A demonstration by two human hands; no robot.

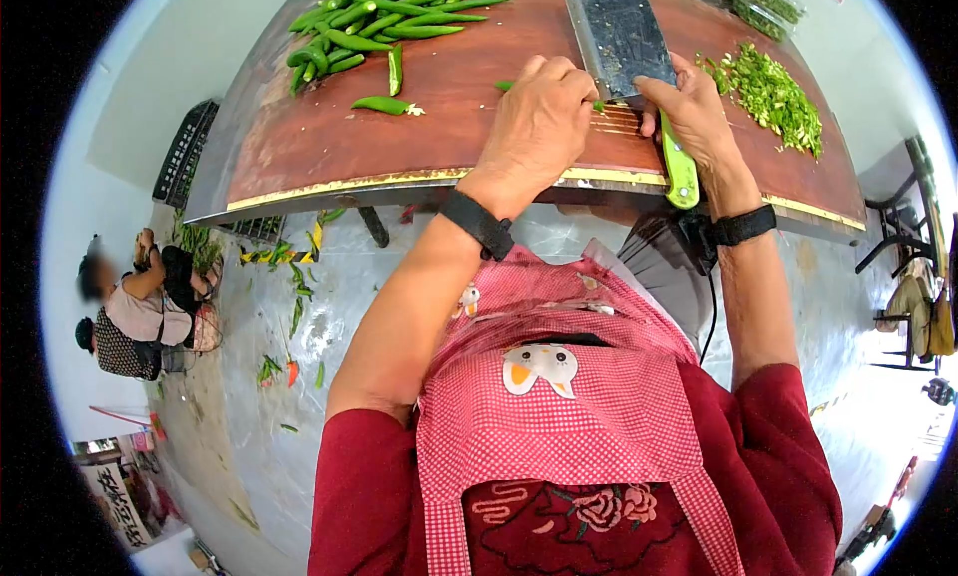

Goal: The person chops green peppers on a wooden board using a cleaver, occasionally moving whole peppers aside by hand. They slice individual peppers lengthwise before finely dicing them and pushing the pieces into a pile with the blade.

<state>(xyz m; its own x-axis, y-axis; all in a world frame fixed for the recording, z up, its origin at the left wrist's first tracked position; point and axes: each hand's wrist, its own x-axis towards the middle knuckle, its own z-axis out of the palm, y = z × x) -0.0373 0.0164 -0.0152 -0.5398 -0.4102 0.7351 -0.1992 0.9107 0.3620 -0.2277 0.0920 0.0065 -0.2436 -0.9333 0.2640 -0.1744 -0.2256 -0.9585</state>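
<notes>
My right hand (pixel 694 122) is wrapped around a cleaver (pixel 621 32) with a wide, wet blade dotted with bits and a light green handle. My left hand (pixel 539 122) is curled down on the wooden table, its fingers over a green chili pepper (pixel 504 85); most of that pepper is hidden. The blade stands close beside my left fingertips. Left of my hands lie a cut chili piece (pixel 383 105) with pale seeds at its end and a slit chili half (pixel 395 69). To the right spreads a heap of chopped green chili (pixel 773 97).
Whole green chilies (pixel 384 15) are piled at the table's far left. The wooden table (pixel 299 147) has a yellow-trimmed front edge. Greens in clear plastic (pixel 758 7) lie at the far right. Scattered chilies (pixel 297 287) lie on the floor near a seated person (pixel 150 312). Chairs (pixel 903 217) stand right.
</notes>
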